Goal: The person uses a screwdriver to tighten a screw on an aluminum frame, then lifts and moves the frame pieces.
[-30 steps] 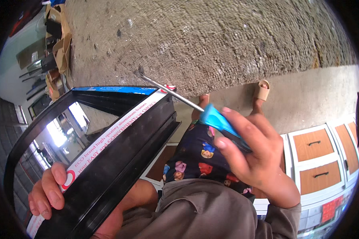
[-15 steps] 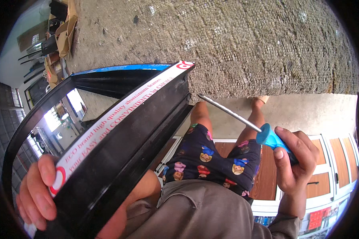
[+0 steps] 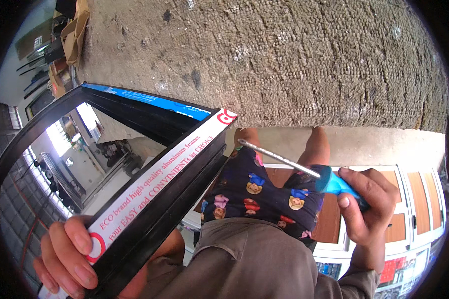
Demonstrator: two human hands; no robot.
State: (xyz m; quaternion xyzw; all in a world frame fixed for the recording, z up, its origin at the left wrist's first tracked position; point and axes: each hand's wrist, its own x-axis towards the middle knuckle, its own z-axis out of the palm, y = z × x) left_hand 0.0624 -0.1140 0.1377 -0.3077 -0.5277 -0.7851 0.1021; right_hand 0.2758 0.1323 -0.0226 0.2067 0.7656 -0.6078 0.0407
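Observation:
A black aluminum frame (image 3: 182, 182) stands tilted at the left, with a white printed strip along its near rail and a blue strip on the rail behind. My left hand (image 3: 67, 256) is wrapped round the near rail's lower end. In my right hand (image 3: 366, 204) is a screwdriver (image 3: 284, 160), gripped by its blue handle. Its metal shaft points left and slightly up, the tip close to the frame's near corner but apart from it.
A worn grey-brown carpeted surface (image 3: 294, 60) spans the top, and the frame's far corner rests along its edge. Cardboard and dark pieces (image 3: 75, 37) lie at the far left. White-framed brown panels (image 3: 399, 199) stand low at the right.
The frame has tilted, so its opening and blue strip show more. Its near corner sits lower in view. The screwdriver has moved slightly down and left, still in my right hand.

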